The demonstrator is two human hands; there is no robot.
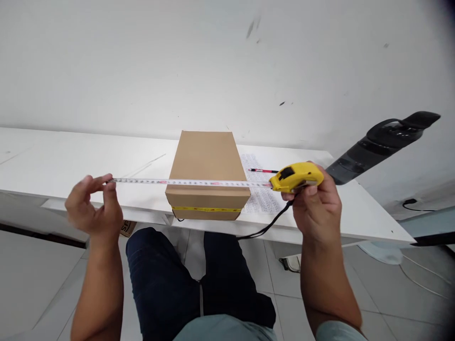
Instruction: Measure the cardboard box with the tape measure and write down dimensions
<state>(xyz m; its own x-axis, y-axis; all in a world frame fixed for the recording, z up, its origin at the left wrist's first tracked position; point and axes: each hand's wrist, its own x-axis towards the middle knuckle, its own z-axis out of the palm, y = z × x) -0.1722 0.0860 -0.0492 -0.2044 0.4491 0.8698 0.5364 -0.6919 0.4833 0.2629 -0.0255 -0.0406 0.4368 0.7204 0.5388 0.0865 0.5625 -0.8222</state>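
Note:
A yellow tape measure (296, 177) is in my right hand (318, 203), its fingers closed round the case. From the case a black wrist strap (266, 227) dangles. The white blade (192, 182) stretches level to the left, and my left hand (97, 203) pinches its end between thumb and finger. Behind and below the blade, a closed brown cardboard box (208, 154) sits on the white desk (71, 161). Yellow tape (206, 209) runs along the box's front side. Whether the blade touches the box I cannot tell.
Right of the box lie a handwritten paper sheet (263, 201) and a red and black pen (263, 170). A dark bottle (373, 147) stands at the desk's right. Behind the desk rises a white wall (142, 71). My legs (227, 279) are beneath the front edge.

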